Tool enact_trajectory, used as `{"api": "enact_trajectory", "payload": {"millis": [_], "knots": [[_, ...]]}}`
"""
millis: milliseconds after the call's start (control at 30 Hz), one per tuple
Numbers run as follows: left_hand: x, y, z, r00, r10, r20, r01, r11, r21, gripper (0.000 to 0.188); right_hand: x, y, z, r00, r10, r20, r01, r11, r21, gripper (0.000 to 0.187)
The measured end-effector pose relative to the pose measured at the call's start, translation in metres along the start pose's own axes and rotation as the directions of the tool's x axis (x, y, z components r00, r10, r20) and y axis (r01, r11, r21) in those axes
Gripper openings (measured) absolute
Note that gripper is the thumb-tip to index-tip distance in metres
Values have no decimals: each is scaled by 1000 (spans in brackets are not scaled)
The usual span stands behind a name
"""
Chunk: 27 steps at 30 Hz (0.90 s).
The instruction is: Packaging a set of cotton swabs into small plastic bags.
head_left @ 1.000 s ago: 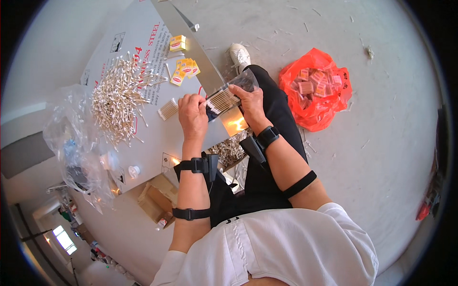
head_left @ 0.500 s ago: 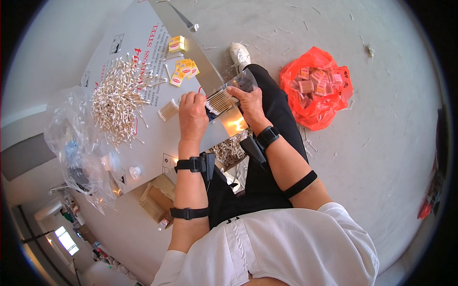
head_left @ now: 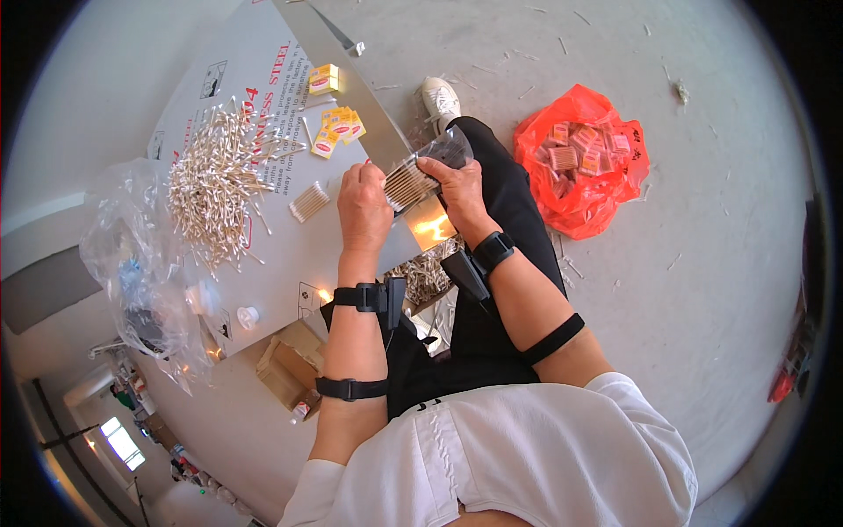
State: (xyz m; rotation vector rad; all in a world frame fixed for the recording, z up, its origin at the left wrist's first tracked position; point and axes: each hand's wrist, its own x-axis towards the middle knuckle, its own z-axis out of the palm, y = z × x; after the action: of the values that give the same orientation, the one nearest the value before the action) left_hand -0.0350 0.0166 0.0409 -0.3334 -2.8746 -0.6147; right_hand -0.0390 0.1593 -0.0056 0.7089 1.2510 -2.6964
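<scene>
Maybe cotton swabs spill if the right hand, holding their clear bag, tips; I can't tell what the left hand grips.

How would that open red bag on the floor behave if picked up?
The red bag is probably floppy: its thin walls are creased. It would likely sag in the middle, where small packs lie heaped. Some packs might spill if it tipped, as its mouth gapes open.
</scene>
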Motion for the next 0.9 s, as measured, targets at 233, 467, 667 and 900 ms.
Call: {"api": "enact_trajectory", "payload": {"millis": [233,467,667,900], "knots": [[7,-2,-2,999,41,21,-40,997,-59,11,2,1,-4,1000,5,18,-5,1000,-17,8],[31,-1,9,1000,-24,12,26,982,-186,8,-9,1,-11,994,30,103,-32,999,14,13],[39,-3,12,996,-4,94,17,991,-130,6,-42,-4,-34,994,-113,7,98,831,-547,13],[39,-3,13,993,-13,113,28,992,-126,6,-68,-15,-29,883,-391,261,441,495,-749,11]]}}
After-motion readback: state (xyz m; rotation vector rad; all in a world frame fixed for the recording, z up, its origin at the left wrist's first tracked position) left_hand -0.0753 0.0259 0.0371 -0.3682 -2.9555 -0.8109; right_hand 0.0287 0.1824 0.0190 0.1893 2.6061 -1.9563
